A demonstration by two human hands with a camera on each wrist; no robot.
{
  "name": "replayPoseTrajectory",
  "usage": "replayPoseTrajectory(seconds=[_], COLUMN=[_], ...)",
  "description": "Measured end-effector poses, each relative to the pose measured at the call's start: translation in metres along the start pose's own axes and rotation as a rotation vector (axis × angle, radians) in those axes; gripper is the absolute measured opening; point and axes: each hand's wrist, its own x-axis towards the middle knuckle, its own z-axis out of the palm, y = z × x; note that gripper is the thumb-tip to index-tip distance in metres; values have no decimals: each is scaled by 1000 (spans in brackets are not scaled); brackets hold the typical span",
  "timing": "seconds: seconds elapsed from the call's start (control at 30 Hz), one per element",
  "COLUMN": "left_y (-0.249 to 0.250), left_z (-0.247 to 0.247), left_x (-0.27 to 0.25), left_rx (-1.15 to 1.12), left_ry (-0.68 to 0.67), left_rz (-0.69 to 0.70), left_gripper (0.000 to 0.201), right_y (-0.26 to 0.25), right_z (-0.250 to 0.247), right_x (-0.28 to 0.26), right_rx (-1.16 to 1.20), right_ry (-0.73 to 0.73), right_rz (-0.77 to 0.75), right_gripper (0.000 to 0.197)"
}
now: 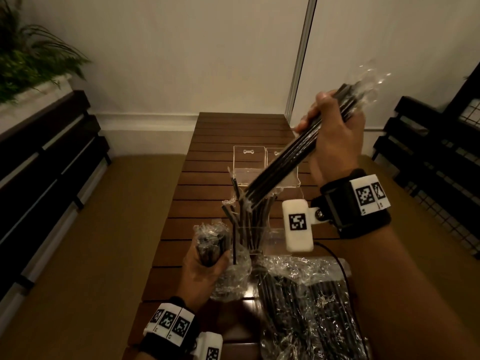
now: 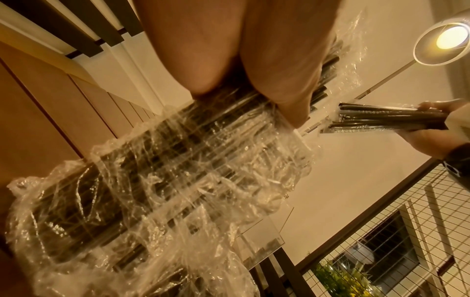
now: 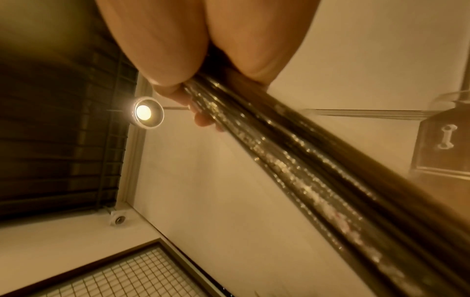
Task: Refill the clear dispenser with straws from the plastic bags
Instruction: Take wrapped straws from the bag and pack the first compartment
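Observation:
My right hand grips a bundle of black straws in thin clear wrap, raised and slanting down-left. Its lower end hangs just above the clear dispenser, where several black straws stand splayed. The same bundle runs out from under my fingers in the right wrist view. My left hand holds a crumpled plastic bag of straws upright, just left of the dispenser. In the left wrist view my fingers wrap that bag, and the right hand's bundle shows beyond it.
More plastic bags of black straws lie on the near right of the slatted wooden table. A clear acrylic box with two handled lids stands behind the dispenser. Dark benches flank both sides. A black cable crosses the bags.

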Motion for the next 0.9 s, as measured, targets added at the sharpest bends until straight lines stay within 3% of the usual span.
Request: replayPoseTrajectory(seconds=[0.17, 0.3, 0.4, 0.6, 0.77, 0.9], left_y=[1, 3, 1, -1, -2, -3], left_z=[2, 2, 1, 1, 2, 1], left_x=[-1, -1, 0, 0, 1, 0], left_rx=[-38, -53, -29, 11, 26, 28], left_ry=[-13, -25, -21, -1, 11, 8], left_rz=[-16, -27, -23, -24, -48, -50], left_gripper=[35, 36, 40, 38, 41, 38], right_y=[3, 36, 69, 124, 145, 146], right_z=[3, 4, 1, -9, -13, -15], right_x=[21, 22, 13, -2, -10, -12], right_rx=[106, -144, -328, -458, -662, -734], right_ry=[173, 185, 123, -39, -230, -306], right_rz=[-64, -38, -3, 48, 202, 315], right_gripper=[8, 6, 5, 14, 6, 17])
